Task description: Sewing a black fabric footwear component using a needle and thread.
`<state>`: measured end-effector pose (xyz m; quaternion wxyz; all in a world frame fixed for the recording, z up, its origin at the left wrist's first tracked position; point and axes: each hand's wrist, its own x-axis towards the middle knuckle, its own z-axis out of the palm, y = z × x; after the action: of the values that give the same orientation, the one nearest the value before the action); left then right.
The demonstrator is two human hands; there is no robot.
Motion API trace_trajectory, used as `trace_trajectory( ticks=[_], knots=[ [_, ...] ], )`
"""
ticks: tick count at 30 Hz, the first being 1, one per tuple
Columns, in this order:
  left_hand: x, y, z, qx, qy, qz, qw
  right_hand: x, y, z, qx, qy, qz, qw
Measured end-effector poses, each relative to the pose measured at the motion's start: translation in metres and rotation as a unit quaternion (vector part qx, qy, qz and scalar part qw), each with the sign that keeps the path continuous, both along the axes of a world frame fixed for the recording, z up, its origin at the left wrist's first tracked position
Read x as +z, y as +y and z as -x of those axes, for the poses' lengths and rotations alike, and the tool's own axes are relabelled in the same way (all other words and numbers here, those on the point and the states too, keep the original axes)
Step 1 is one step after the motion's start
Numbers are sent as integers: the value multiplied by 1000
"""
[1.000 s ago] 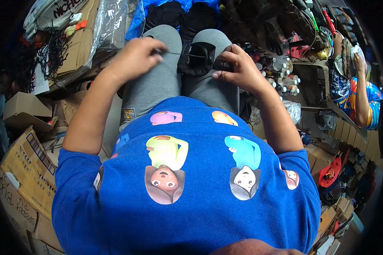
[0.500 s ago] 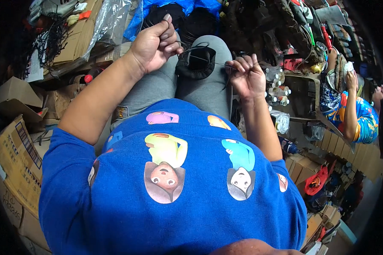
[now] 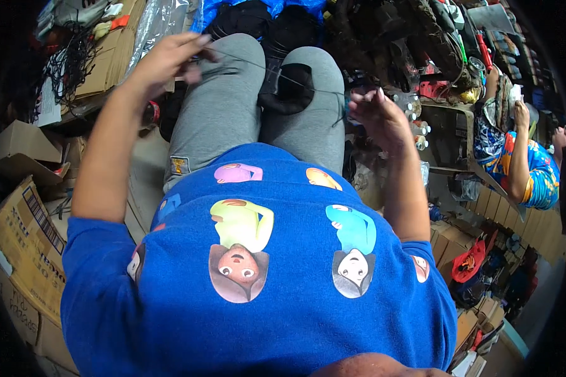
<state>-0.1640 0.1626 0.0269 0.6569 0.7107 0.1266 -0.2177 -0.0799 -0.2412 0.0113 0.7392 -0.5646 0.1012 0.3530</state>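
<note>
A dark, soft fabric piece with a rounded opening (image 3: pixel 282 105) rests across my thighs, near the knees; its exact kind is unclear. Over it, a thin dark cord (image 3: pixel 248 61) stretches between my two hands. My left hand (image 3: pixel 170 60), raised beyond the left thigh, is blurred, with the cord running to its closed fingertips. To the right of the right thigh is my right hand (image 3: pixel 382 117), its fingers bent and pinched where the cord's other end arrives. Blur hides the exact grip there.
More black fabric pieces (image 3: pixel 242 19) lie on blue plastic beyond my knees. Cardboard and a tangle of black cords (image 3: pixel 75 63) are at the left. Bottles (image 3: pixel 421 129) stand at the right. Another person in a colourful shirt (image 3: pixel 534 169) works farther right, holding something white.
My hands have moved apart: the left swung out left, the right shifted slightly right and down. The cord is now drawn in a long line above the black fabric piece.
</note>
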Motion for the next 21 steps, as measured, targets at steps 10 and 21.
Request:
trace_trajectory(
  ticks=[10, 21],
  knots=[
    [8, -61, 2, -234, -379, -277, 851, 50, 72, -47, 373, -346, 171, 844],
    [-13, -112, 8, -317, -362, -352, 803, 48, 90, 5, 456, -323, 374, 740]
  ],
)
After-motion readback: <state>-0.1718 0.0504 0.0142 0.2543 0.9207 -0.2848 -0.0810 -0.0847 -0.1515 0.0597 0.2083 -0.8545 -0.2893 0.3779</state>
